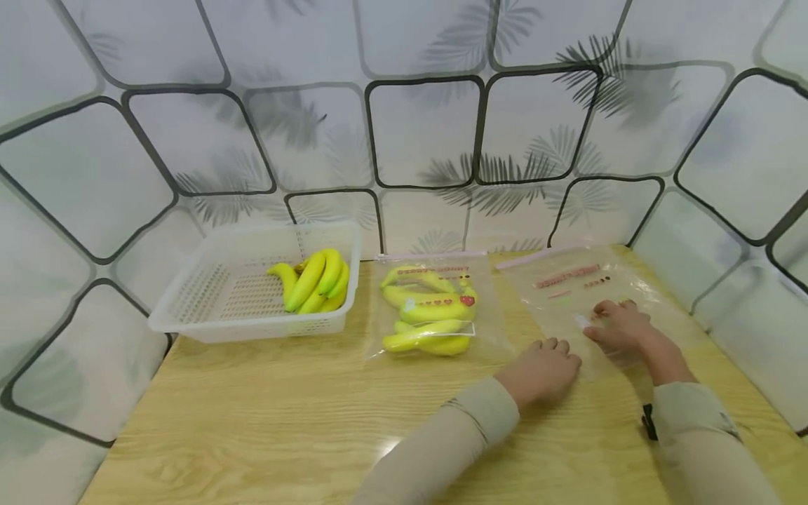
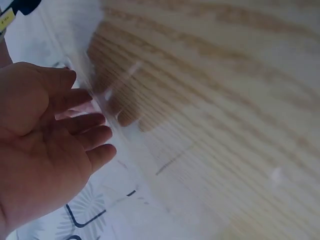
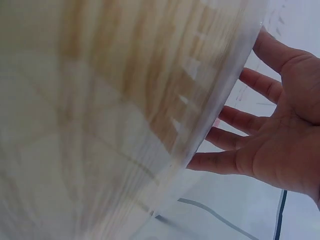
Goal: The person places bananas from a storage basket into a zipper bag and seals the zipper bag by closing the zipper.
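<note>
A clear zip bag (image 1: 568,280) with a pink strip along its top and red print lies flat on the right of the wooden table. My right hand (image 1: 621,326) rests on its middle, fingers spread; the right wrist view shows the fingertips (image 3: 200,161) against the surface. Beside the bag's lower left edge, my left hand (image 1: 546,372) touches down with loosely bent fingers and holds nothing. To the left of both hands lies another clear zip bag (image 1: 435,280) with several yellow bananas (image 1: 435,308) inside.
At the back left stands a white plastic basket (image 1: 252,326) with several more bananas (image 1: 315,280) at its right end. A patterned cloth wall (image 1: 423,133) encloses the table (image 1: 265,421) at the back and sides. A small black object (image 1: 649,422) is by the right sleeve.
</note>
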The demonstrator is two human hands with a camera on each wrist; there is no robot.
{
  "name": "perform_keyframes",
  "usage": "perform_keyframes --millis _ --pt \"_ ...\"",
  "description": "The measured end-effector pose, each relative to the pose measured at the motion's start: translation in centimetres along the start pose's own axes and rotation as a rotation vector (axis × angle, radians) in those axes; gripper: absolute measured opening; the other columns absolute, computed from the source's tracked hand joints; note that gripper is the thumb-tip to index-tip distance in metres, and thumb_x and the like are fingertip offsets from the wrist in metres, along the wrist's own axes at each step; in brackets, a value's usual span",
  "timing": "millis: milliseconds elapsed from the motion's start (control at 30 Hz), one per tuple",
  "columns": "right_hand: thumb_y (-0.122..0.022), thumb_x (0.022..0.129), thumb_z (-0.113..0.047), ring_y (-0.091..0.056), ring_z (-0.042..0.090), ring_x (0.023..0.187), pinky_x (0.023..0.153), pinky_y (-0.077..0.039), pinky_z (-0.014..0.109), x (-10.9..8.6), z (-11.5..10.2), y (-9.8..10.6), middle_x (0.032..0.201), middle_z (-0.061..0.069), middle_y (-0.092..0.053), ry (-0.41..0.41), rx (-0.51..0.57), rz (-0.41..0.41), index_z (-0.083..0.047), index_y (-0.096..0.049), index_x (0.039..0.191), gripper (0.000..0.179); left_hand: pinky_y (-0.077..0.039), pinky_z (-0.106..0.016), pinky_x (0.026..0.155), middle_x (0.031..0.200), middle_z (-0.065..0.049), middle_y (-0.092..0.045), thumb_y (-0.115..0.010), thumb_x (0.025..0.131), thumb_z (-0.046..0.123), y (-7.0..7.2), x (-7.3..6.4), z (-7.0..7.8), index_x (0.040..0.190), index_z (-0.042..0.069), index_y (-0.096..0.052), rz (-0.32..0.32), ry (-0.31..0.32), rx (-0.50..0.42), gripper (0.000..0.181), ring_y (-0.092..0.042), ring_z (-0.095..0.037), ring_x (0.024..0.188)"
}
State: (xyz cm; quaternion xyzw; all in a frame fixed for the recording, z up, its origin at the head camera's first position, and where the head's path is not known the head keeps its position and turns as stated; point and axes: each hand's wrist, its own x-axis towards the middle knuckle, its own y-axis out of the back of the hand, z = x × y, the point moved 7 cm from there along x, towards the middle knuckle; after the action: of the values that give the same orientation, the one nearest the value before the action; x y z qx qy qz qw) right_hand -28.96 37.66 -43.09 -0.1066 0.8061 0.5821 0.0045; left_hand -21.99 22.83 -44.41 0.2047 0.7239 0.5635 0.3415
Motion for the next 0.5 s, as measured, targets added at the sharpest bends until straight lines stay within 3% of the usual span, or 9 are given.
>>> perform_keyframes --millis 133,233,500 --pt "-0.064 0.095 -0.029 -0.036 0.064 0.115 0.082 -0.036 0.071 0.5 -0.6 -0.3 0.12 0.041 -0.049 0.032 -0.003 0.005 0.013 -0.047 0.124 0.054 -0.027 -0.031 0.116 0.151 0.005 -0.035 -0.038 0.106 0.034 0.0 -0.3 -1.9 0.144 0.032 -0.042 0.041 0.091 -0.002 0.039 -0.028 -0.013 0.142" --pt "-0.064 0.094 -0.03 -0.037 0.063 0.116 0.082 -0.038 0.07 0.7 -0.7 -0.4 0.119 0.041 -0.051 0.043 -0.017 0.006 0.013 -0.047 0.124 0.055 -0.029 -0.032 0.115 0.151 0.004 -0.038 -0.042 0.105 0.031 0.1 -0.5 -2.6 0.143 0.033 -0.044 0.057 0.1 0.002 0.038 -0.031 -0.014 0.142" --pt "-0.062 0.094 -0.021 -0.041 0.061 0.119 0.093 -0.036 0.071 1.2 -0.5 -0.8 0.127 0.041 -0.049 0.123 0.011 -0.011 0.018 -0.046 0.128 0.055 -0.029 -0.034 0.115 0.151 0.007 -0.038 -0.039 0.106 0.034 -0.2 -0.6 -1.0 0.146 0.035 -0.039 0.041 0.045 0.054 0.039 -0.033 -0.011 0.14"
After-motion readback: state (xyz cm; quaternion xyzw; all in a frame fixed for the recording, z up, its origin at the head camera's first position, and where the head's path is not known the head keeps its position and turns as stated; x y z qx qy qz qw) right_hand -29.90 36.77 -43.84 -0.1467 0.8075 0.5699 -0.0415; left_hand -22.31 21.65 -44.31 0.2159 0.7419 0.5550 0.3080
